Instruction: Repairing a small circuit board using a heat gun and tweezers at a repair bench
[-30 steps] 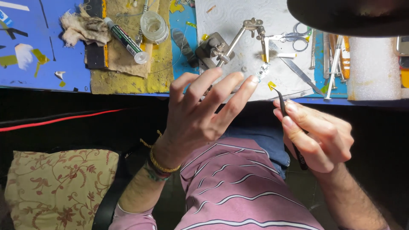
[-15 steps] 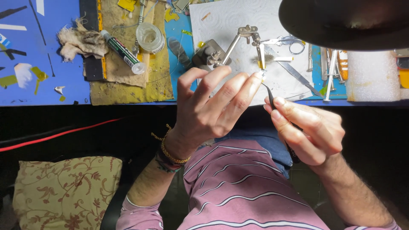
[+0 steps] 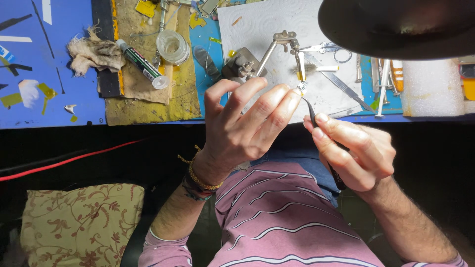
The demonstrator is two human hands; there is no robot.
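Note:
My left hand (image 3: 247, 126) is raised over the table edge, fingers spread and reaching toward a small pale piece (image 3: 300, 88) held in the clip of a metal helping-hand stand (image 3: 277, 47). Its fingertips sit right beside the piece; contact is unclear. My right hand (image 3: 354, 151) grips dark tweezers (image 3: 310, 110), whose tip points up at the same small piece. The stand's base (image 3: 237, 64) rests on a white paper towel (image 3: 257, 24).
The blue worktable (image 3: 59, 104) carries a frayed rag (image 3: 94, 52), a green and white tube (image 3: 143, 64), a clear tape roll (image 3: 173, 45), scissors (image 3: 329, 48), metal tools (image 3: 383, 84) and white foam (image 3: 428, 89). A dark hat brim (image 3: 401, 29) hangs over the right. A floral cushion (image 3: 79, 225) lies lower left.
Both hands have moved up toward the clip. The tweezers tip rose from beside my lap to just under the small piece, and my left fingers closed in on it.

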